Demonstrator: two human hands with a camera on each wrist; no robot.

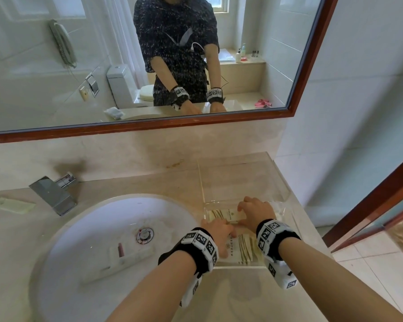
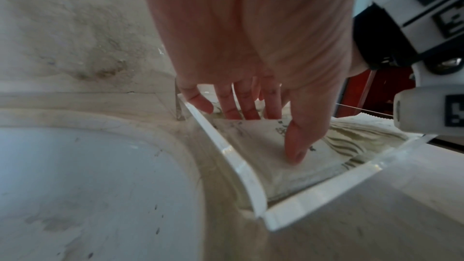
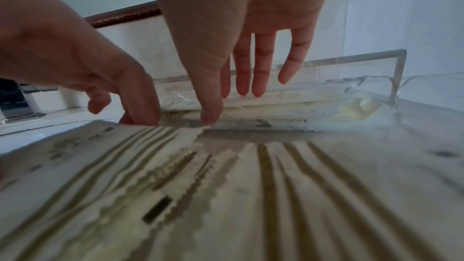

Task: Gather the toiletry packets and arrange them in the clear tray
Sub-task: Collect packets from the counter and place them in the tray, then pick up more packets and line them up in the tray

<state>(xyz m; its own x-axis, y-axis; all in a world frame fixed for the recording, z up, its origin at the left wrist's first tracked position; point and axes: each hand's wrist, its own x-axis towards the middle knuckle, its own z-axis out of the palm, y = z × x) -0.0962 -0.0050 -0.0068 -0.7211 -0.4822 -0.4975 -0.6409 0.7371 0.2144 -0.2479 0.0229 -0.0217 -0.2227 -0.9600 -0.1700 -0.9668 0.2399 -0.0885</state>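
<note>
Packets inside tray walls, both hands pressing flat

No legible text on packets

Print on the packets too blurred to read; right hand hides part of one.

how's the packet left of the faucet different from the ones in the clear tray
The packet left of the faucet lies alone on the bare counter, untouched; the packets in the clear tray overlap one another, with the left hand and right hand on them. It looks plain pale green; those show olive stripes and dark print. Both are flat, pale sachets.
</note>
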